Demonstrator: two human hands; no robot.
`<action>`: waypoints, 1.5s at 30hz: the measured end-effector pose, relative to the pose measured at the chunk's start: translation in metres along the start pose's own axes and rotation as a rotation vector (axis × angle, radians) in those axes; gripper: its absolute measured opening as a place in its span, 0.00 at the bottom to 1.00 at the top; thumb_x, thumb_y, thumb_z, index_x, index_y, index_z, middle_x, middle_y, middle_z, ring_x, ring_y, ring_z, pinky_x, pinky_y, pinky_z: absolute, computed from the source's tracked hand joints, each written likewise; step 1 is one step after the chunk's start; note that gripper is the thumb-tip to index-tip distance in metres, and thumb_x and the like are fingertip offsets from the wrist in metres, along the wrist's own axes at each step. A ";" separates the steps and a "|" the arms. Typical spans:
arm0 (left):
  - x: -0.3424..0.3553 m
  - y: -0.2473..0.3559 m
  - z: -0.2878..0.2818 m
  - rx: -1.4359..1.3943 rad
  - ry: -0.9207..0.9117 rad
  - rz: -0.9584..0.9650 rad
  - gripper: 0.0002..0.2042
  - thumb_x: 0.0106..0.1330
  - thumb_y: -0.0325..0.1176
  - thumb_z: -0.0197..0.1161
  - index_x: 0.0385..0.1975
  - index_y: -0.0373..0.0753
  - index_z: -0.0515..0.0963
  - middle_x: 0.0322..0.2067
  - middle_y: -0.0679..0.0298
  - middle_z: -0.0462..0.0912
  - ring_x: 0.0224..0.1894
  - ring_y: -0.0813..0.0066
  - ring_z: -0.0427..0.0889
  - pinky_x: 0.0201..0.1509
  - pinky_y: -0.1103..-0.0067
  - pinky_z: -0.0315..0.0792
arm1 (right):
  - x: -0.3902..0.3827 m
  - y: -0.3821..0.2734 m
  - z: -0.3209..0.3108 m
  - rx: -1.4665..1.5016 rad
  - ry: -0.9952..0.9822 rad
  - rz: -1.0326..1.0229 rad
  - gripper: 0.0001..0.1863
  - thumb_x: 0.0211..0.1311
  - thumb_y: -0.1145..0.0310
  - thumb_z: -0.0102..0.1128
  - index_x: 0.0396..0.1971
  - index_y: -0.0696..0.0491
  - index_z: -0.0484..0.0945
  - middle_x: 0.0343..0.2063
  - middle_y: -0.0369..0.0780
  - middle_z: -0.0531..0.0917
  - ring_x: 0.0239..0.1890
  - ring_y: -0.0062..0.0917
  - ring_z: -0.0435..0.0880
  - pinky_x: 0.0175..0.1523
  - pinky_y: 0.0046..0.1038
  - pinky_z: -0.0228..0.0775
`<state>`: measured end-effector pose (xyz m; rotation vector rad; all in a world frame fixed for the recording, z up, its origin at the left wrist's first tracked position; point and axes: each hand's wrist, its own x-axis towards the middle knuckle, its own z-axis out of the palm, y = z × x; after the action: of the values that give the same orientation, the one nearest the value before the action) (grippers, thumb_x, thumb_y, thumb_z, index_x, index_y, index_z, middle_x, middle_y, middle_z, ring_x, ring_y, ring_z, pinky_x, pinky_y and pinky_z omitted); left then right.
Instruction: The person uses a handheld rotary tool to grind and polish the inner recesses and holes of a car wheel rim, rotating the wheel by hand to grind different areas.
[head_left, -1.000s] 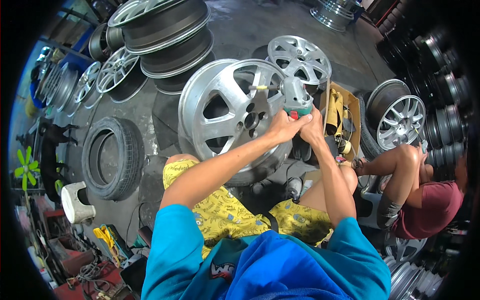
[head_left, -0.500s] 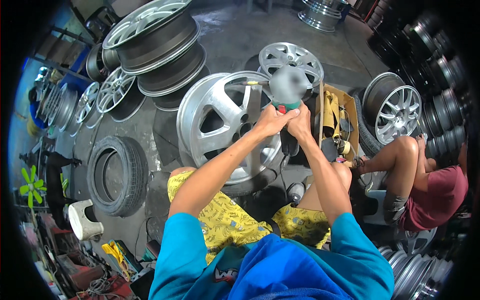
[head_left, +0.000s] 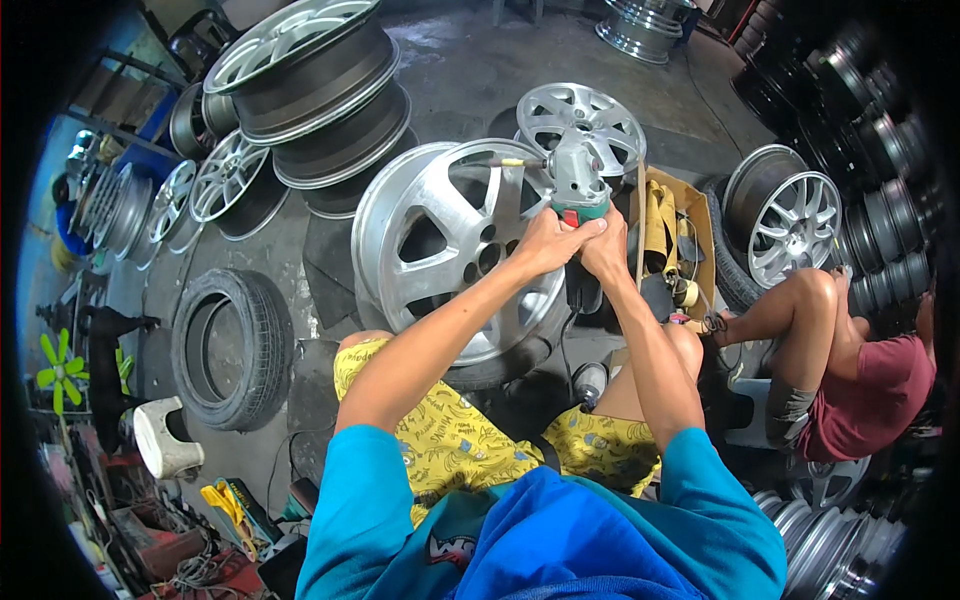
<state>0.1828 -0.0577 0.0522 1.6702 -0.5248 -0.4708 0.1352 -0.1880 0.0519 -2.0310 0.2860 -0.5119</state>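
Note:
Both of my hands are wrapped round an angle grinder (head_left: 578, 172) with a silver head, a green body and a red switch. My left hand (head_left: 547, 243) grips its body near the red part. Close against it, my right hand (head_left: 606, 250) holds the right side of the body. From the grinder's head a thin rod with a yellow band (head_left: 508, 162) points left, over the upper part of a silver alloy wheel rim (head_left: 440, 250). That rim stands tilted in front of my knees. Whether the rod's tip touches the rim, I cannot tell.
A cardboard box (head_left: 707, 245) with yellow items stands right of the rim. Stacked rims (head_left: 320, 110) rise at back left; another rim (head_left: 582, 125) lies beyond the grinder. A tyre (head_left: 232, 350) lies left. A person in a maroon shirt (head_left: 865, 400) sits at right.
The grinder's head, a grey blur before, is now sharp. My hands and the rod have shifted only very slightly; the rim stays in place.

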 end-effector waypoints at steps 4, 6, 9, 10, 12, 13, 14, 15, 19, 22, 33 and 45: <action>0.001 -0.003 -0.001 -0.032 0.026 -0.003 0.22 0.63 0.53 0.72 0.27 0.35 0.84 0.25 0.69 0.84 0.28 0.85 0.75 0.35 0.80 0.71 | 0.004 0.007 0.008 0.016 0.005 -0.020 0.36 0.41 0.57 0.83 0.49 0.60 0.79 0.39 0.51 0.88 0.43 0.42 0.89 0.50 0.38 0.79; 0.002 -0.008 -0.004 -0.085 0.069 0.007 0.22 0.63 0.52 0.72 0.28 0.34 0.84 0.25 0.69 0.84 0.28 0.85 0.75 0.35 0.80 0.70 | 0.007 0.008 0.014 -0.077 0.012 -0.065 0.32 0.45 0.57 0.81 0.48 0.60 0.80 0.37 0.49 0.89 0.42 0.35 0.89 0.49 0.35 0.78; 0.002 -0.015 -0.011 -0.028 0.058 -0.090 0.22 0.60 0.51 0.72 0.29 0.33 0.85 0.25 0.64 0.85 0.27 0.78 0.79 0.37 0.75 0.74 | 0.004 0.004 0.017 -0.089 -0.007 -0.064 0.32 0.45 0.58 0.81 0.48 0.60 0.80 0.38 0.49 0.88 0.43 0.36 0.89 0.49 0.35 0.78; 0.002 -0.018 -0.012 -0.028 0.063 -0.092 0.22 0.60 0.51 0.72 0.29 0.33 0.85 0.25 0.64 0.85 0.27 0.78 0.79 0.37 0.75 0.74 | 0.003 0.001 0.018 -0.096 -0.011 -0.045 0.32 0.45 0.58 0.81 0.48 0.60 0.80 0.39 0.49 0.88 0.43 0.35 0.89 0.49 0.35 0.78; -0.002 -0.002 -0.008 -0.011 0.063 0.001 0.22 0.60 0.51 0.72 0.31 0.32 0.85 0.25 0.62 0.86 0.28 0.76 0.80 0.39 0.73 0.75 | 0.002 0.000 0.012 -0.042 -0.004 -0.040 0.31 0.45 0.59 0.81 0.48 0.60 0.80 0.39 0.48 0.89 0.43 0.33 0.89 0.50 0.35 0.78; -0.004 0.007 -0.006 -0.015 0.060 0.000 0.22 0.60 0.51 0.72 0.31 0.32 0.85 0.25 0.62 0.86 0.28 0.76 0.80 0.39 0.73 0.75 | 0.002 -0.001 0.010 0.017 -0.001 -0.039 0.31 0.46 0.61 0.80 0.49 0.59 0.79 0.39 0.47 0.89 0.43 0.32 0.88 0.50 0.34 0.78; -0.006 0.015 -0.006 -0.004 0.074 0.035 0.23 0.60 0.52 0.73 0.32 0.33 0.84 0.24 0.65 0.84 0.27 0.80 0.77 0.37 0.76 0.73 | 0.001 -0.003 0.008 0.015 -0.002 -0.039 0.31 0.46 0.61 0.80 0.49 0.59 0.79 0.39 0.47 0.89 0.43 0.32 0.88 0.50 0.34 0.78; -0.008 0.020 -0.005 0.008 0.089 0.070 0.23 0.60 0.53 0.73 0.33 0.33 0.84 0.23 0.68 0.82 0.26 0.83 0.75 0.34 0.79 0.71 | 0.001 -0.005 0.006 0.040 -0.004 -0.042 0.30 0.47 0.62 0.80 0.49 0.59 0.79 0.39 0.46 0.89 0.42 0.30 0.88 0.50 0.33 0.77; -0.006 0.016 0.002 -0.034 0.147 0.149 0.24 0.60 0.54 0.73 0.30 0.33 0.84 0.21 0.67 0.81 0.24 0.83 0.73 0.31 0.78 0.69 | 0.002 0.004 0.005 0.049 0.017 -0.052 0.31 0.44 0.61 0.81 0.48 0.59 0.80 0.38 0.47 0.89 0.41 0.33 0.89 0.49 0.34 0.78; -0.004 0.007 -0.002 0.049 0.075 0.029 0.25 0.60 0.55 0.72 0.25 0.33 0.83 0.18 0.67 0.79 0.22 0.82 0.72 0.30 0.77 0.69 | 0.002 0.006 0.006 -0.006 0.005 -0.041 0.32 0.43 0.59 0.82 0.48 0.59 0.80 0.38 0.49 0.89 0.41 0.36 0.90 0.49 0.36 0.79; -0.001 -0.010 0.001 -0.017 0.132 0.065 0.27 0.61 0.55 0.71 0.14 0.34 0.81 0.16 0.68 0.77 0.21 0.81 0.69 0.28 0.76 0.67 | 0.000 0.001 0.011 -0.029 0.000 -0.064 0.33 0.43 0.58 0.82 0.48 0.60 0.80 0.38 0.50 0.89 0.42 0.39 0.90 0.49 0.37 0.79; 0.003 -0.004 -0.001 0.056 0.025 -0.002 0.23 0.62 0.52 0.71 0.33 0.33 0.85 0.21 0.67 0.82 0.24 0.82 0.73 0.33 0.77 0.70 | 0.000 -0.001 0.003 -0.040 -0.035 -0.001 0.32 0.47 0.59 0.80 0.50 0.59 0.79 0.40 0.49 0.88 0.45 0.36 0.88 0.51 0.36 0.77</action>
<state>0.1862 -0.0582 0.0481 1.7279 -0.5223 -0.4396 0.1365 -0.1856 0.0513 -2.0764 0.2763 -0.4738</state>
